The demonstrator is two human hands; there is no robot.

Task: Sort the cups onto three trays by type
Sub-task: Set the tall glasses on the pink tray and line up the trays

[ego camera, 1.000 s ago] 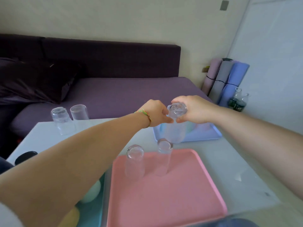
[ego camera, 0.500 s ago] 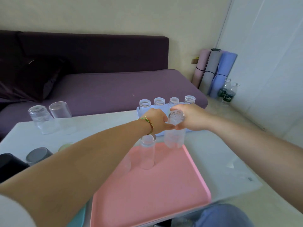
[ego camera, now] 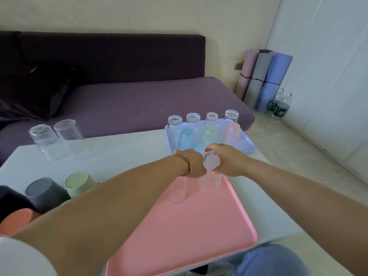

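Note:
A pink tray [ego camera: 189,236] lies on the white table [ego camera: 119,156] in front of me. At its far end my right hand [ego camera: 227,160] grips the base of an upside-down textured clear glass [ego camera: 211,182], whose rim is down at the tray. My left hand [ego camera: 193,164] is curled against the same glass from the left. Just under my left hand a second upside-down clear glass [ego camera: 178,193] stands on the pink tray, its top hidden. A blue tray [ego camera: 250,145] beyond holds several clear glasses [ego camera: 193,118] and three pastel cups [ego camera: 186,137].
Two upside-down clear tumblers [ego camera: 57,138] stand at the table's far left. Opaque green [ego camera: 79,183], grey [ego camera: 43,194], black and orange [ego camera: 16,220] cups sit at the near left. A purple sofa [ego camera: 139,104] lies behind; rolled mats [ego camera: 264,80] and bottles [ego camera: 278,106] stand right.
Both hands have brought the textured glass down from the air onto the pink tray, right of the other glass. My head has tilted, so more of the table shows.

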